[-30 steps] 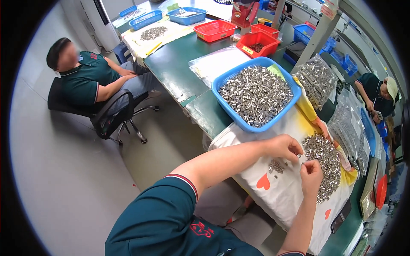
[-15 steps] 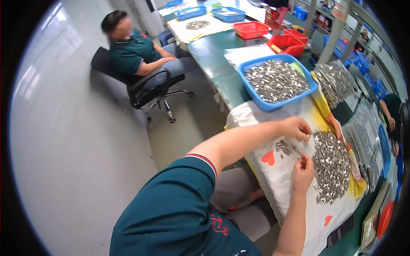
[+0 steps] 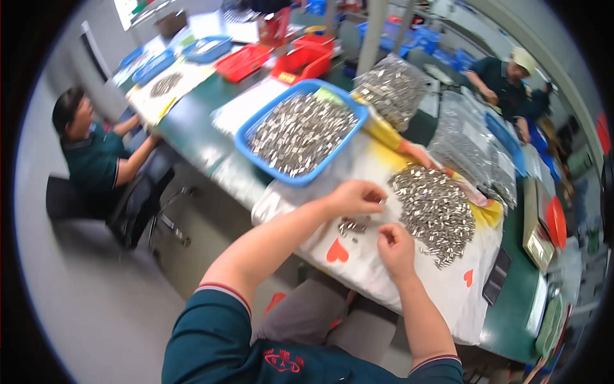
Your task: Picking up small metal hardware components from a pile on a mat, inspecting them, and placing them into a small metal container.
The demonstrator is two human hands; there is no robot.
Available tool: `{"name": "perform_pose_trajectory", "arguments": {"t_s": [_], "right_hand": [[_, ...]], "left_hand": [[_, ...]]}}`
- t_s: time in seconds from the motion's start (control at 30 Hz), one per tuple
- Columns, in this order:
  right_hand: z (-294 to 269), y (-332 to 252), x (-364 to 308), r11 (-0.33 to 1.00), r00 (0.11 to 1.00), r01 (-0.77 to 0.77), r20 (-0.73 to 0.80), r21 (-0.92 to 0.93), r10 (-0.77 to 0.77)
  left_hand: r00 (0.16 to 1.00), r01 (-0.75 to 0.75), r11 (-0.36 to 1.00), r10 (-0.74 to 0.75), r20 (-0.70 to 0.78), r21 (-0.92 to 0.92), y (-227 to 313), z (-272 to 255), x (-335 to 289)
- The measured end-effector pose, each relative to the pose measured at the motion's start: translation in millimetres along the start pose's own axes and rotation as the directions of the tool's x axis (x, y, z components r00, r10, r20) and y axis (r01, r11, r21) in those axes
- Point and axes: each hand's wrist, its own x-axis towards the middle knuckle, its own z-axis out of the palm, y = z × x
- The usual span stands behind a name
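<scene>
My left hand (image 3: 354,197) is over the white cloth (image 3: 307,240), its thumb and fingers pinched together just above a small cluster of metal pieces (image 3: 353,225). My right hand (image 3: 397,249) is closed in a pinch beside it, at the near left edge of a large pile of small shiny metal parts (image 3: 438,214). Whatever either hand holds is too small to make out. The two hands are a short way apart. Beyond my left hand stands a blue plastic basin (image 3: 248,159) heaped with similar metal parts.
Clear bags of metal parts (image 3: 391,89) lie past the pile. Red trays (image 3: 243,62) and more blue basins (image 3: 210,48) stand farther along the green table (image 3: 192,137). A dark phone (image 3: 497,276) lies at right. One co-worker (image 3: 96,150) sits left, another (image 3: 505,80) across.
The view has swung to the right, so the table and basin appear farther left and the co-worker across shows more fully. Both hands stay pinched over the same part of the cloth.
</scene>
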Motion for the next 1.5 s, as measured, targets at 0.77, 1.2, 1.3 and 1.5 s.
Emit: {"name": "perform_pose_trajectory", "arguments": {"t_s": [0.77,1.2,1.3,1.5], "right_hand": [[-2.1,0.2,-0.8,0.965,0.965,-0.262,-0.032,-0.012,0.261],[-14.5,8.2,42.9,0.868,0.976,-0.166,-0.047,0.468,0.212],[-15.7,5.3,38.8,0.897,0.985,-0.162,0.011,0.412,0.172],[-10.8,-1.0,41.1,0.983,0.991,-0.108,-0.069,0.150,0.119]], "left_hand": [[0.992,-0.012,0.938,0.055,0.115,-0.345,-1.0,2.1,9.0],[0.977,0.156,0.894,-0.079,0.196,-0.419,7.7,-4.3,5.8],[0.967,0.197,0.874,-0.098,0.236,-0.444,14.8,-8.3,6.8],[0.965,0.196,0.918,-0.119,0.232,-0.344,12.9,-9.5,8.3]]}}
